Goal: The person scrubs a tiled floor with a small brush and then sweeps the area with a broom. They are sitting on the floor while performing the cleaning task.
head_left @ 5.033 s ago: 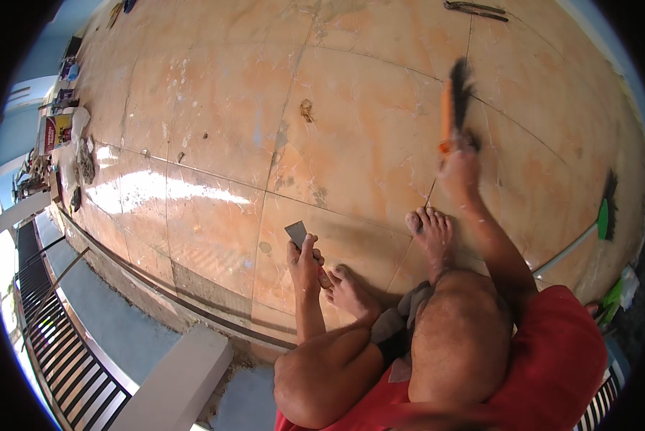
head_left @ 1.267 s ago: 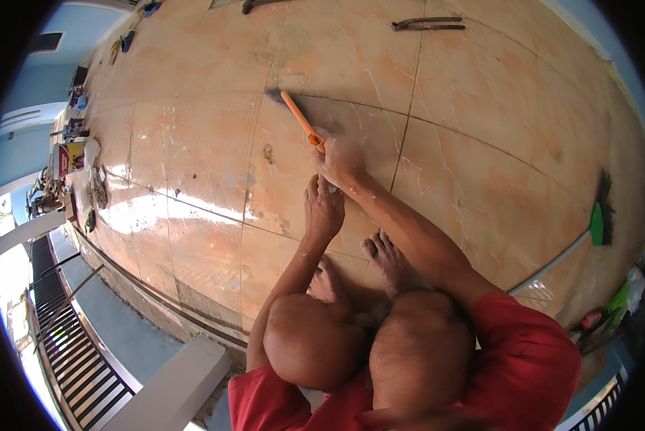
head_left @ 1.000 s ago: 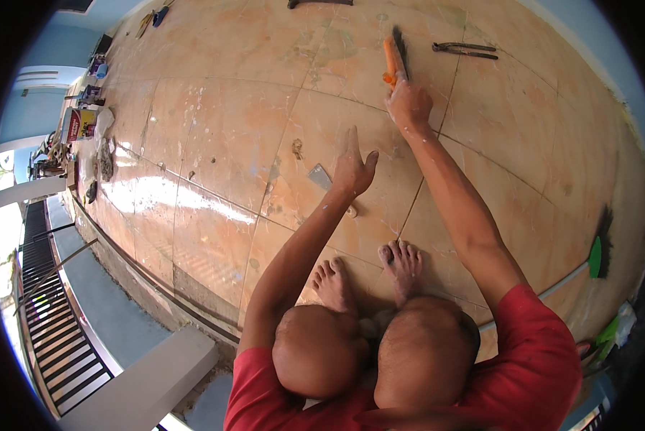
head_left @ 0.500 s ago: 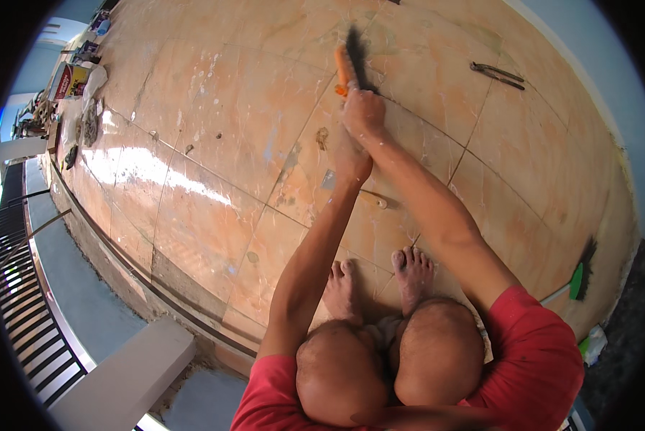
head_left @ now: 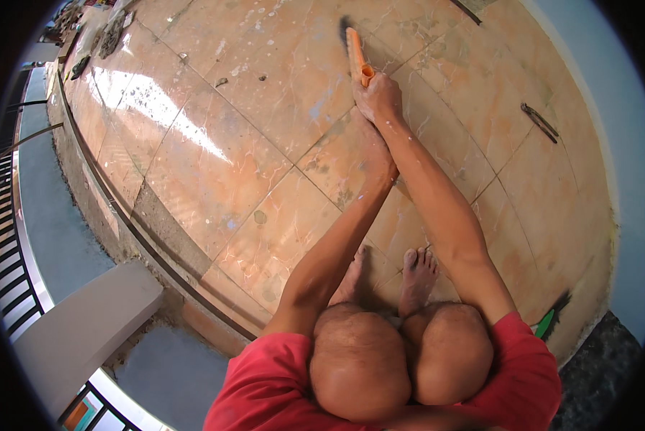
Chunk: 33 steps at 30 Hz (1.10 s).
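An orange broom head [head_left: 357, 50] without a handle is held out over the dusty tiled floor [head_left: 265, 208], its dark bristles blurred and on the left side. Closed around its near end is my right hand [head_left: 381, 98], next to the round handle socket. My left hand [head_left: 372, 136] lies against the right hand and wrist, with its fingers hidden, so whether it grips the broom head too cannot be made out. Both arms stretch forward past my bent knees and bare feet.
Pincers [head_left: 539, 123] lie on the tiles at the right. A green broom [head_left: 545, 323] is near my right elbow, by the blue wall [head_left: 610, 93]. On the left are a raised floor edge, a pale pillar [head_left: 92, 330] and a black railing [head_left: 0, 244]. Clutter stands at the far left.
The broom head has swung over: its bristles were on the right of the orange body and are now on the left. Both hands moved with it, and the view has shifted.
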### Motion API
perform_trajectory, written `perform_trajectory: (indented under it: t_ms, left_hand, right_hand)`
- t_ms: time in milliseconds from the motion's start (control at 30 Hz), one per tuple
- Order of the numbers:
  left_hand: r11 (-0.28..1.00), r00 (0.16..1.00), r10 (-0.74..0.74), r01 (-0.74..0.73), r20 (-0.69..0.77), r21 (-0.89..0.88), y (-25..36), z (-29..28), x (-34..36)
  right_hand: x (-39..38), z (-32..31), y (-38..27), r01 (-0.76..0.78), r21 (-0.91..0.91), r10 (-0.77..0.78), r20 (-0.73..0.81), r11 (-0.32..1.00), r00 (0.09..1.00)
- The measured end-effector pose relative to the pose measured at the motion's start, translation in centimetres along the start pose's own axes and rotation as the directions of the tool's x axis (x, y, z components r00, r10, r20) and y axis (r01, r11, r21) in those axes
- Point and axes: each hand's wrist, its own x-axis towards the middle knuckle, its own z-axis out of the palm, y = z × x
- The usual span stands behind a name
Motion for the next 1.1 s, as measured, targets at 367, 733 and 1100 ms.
perform_trajectory:
  t_ms: [367, 733, 1100]
  left_hand:
    - [0.825, 0.984, 0.175, -0.160, 0.025, 0.542, 0.1, -1.9, -2.9]
    - [0.671, 0.938, 0.119, -0.317, 0.325, 0.670, 4.2, -0.4, -1.4]
    - [0.609, 0.909, 0.052, -0.357, 0.413, 0.708, 1.8, 1.8, 3.3]
  right_hand:
    - [-0.4, 1.2, 0.8, 0.110, -0.099, -0.115, -0.042, 0.989, 0.993]
    - [1.0, -12.5, 3.9, -0.380, -0.070, 0.342, -0.308, 0.922, 0.888]
    - [8.2, -5.3, 8.7, -0.166, -0.062, 0.161, -0.074, 0.984, 0.984]
